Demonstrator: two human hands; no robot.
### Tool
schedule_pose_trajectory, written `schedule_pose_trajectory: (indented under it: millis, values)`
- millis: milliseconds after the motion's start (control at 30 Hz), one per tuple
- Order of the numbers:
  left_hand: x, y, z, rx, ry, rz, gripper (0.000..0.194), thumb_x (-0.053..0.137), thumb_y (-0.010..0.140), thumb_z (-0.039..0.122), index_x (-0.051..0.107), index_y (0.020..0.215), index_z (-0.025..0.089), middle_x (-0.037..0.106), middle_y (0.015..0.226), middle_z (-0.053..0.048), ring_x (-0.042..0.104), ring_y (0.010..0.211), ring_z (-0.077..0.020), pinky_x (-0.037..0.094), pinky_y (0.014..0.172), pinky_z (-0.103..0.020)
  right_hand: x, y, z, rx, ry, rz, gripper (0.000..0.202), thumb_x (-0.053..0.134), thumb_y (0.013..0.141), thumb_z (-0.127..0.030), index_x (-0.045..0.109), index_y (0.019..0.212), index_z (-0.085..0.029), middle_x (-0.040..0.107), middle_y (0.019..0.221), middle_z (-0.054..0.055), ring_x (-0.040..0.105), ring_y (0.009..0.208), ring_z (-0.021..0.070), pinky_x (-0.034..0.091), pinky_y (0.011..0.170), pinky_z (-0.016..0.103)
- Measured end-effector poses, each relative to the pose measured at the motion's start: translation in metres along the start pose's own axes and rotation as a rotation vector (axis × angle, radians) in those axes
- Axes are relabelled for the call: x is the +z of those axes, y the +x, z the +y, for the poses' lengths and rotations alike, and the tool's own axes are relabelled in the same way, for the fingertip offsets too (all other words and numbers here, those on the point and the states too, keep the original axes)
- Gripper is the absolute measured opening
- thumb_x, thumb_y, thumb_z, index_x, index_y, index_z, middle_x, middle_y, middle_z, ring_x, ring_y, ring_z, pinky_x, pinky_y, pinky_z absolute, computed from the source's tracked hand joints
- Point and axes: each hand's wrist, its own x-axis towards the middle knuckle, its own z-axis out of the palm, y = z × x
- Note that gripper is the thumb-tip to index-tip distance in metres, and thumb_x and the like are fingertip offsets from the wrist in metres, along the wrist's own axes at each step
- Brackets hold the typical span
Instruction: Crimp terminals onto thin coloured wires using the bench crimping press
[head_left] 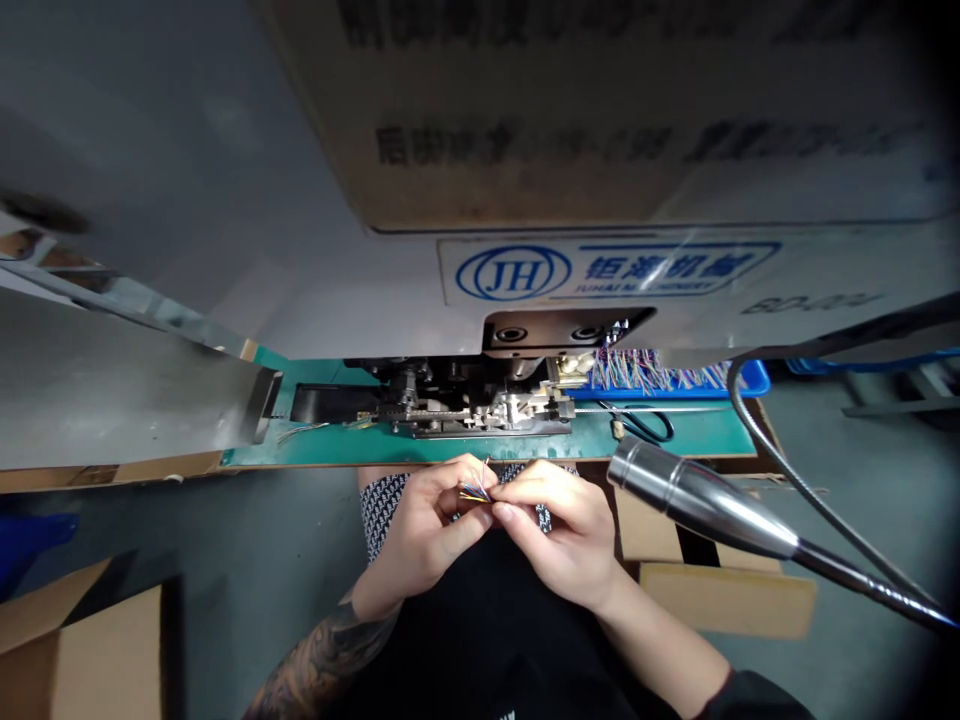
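A small bundle of thin coloured wires [475,492] lies between my two hands, in front of the green bench edge. My left hand [435,525] has its thumb and fingers closed on the wires from the left. From the right, my right hand [562,520] pinches the same bundle, its fingertips almost touching those of the left. The wire tips fan out towards the left; the rest is hidden by the fingers. Just beyond the hands stands the machine's metal mechanism [495,408].
The large machine housing [360,280] hangs over the green bench [360,445]. A blue tray [756,378] of wires sits at the back right. A metal lamp [697,495] juts in from the right. Cardboard boxes [727,598] stand on the floor.
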Motion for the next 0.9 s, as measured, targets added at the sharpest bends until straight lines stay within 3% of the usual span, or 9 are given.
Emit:
schedule_pose_trajectory:
  millis: [400,567,633,767,833,900]
  values:
    - [-0.002,-0.002,-0.001,0.029,0.031,0.0,0.019,0.074,0.098,0.03,0.069,0.085,0.016,0.063,0.091,-0.005,0.058,0.083,-0.0161,0.048,0.073,-0.026,0.0,-0.003,0.001,0.002,-0.011,-0.01,0.016,0.076,0.093,-0.008,0.083,0.101,-0.021,0.078,0.08,0.004,0.068,0.062,0.0153,0.055,0.058,0.029]
    - [-0.001,-0.002,-0.008,-0.062,-0.073,-0.024,0.023,0.075,0.099,0.038,0.075,0.095,0.016,0.066,0.094,-0.006,0.066,0.086,-0.0173,0.061,0.074,-0.027,-0.009,-0.007,0.009,0.069,-0.002,-0.05,0.019,0.076,0.096,-0.015,0.081,0.112,-0.024,0.076,0.075,0.0,0.066,0.059,0.0152,0.058,0.058,0.031]
    - [-0.001,-0.003,-0.013,-0.082,-0.129,0.003,0.023,0.075,0.1,0.039,0.077,0.098,0.016,0.07,0.098,-0.008,0.071,0.09,-0.0195,0.067,0.073,-0.029,-0.029,-0.01,0.019,0.134,-0.077,-0.023,0.022,0.079,0.096,-0.023,0.081,0.118,-0.025,0.078,0.081,0.001,0.07,0.064,0.0182,0.061,0.06,0.034]
    - [-0.003,-0.005,-0.018,-0.074,-0.15,0.043,0.022,0.073,0.103,0.035,0.08,0.099,0.015,0.079,0.104,-0.012,0.077,0.098,-0.0211,0.071,0.07,-0.026,-0.098,-0.015,0.047,0.332,-0.498,0.249,0.012,0.081,0.094,-0.034,0.082,0.102,-0.025,0.082,0.09,0.007,0.075,0.072,0.0259,0.062,0.066,0.041]
    - [-0.003,-0.005,-0.018,-0.053,-0.163,0.061,0.022,0.071,0.104,0.034,0.081,0.1,0.014,0.08,0.105,-0.013,0.079,0.096,-0.0212,0.07,0.065,-0.024,-0.134,-0.017,0.063,0.332,-0.774,0.225,0.014,0.074,0.096,-0.037,0.08,0.097,-0.024,0.081,0.095,0.013,0.075,0.08,0.0321,0.06,0.074,0.048]
    - [-0.004,-0.004,-0.019,-0.034,-0.186,0.071,0.023,0.071,0.105,0.033,0.081,0.099,0.013,0.08,0.099,-0.012,0.08,0.089,-0.0202,0.069,0.061,-0.023,-0.16,-0.021,0.076,0.353,-0.891,0.09,0.019,0.066,0.096,-0.036,0.079,0.095,-0.023,0.079,0.098,0.017,0.075,0.085,0.0361,0.058,0.077,0.05]
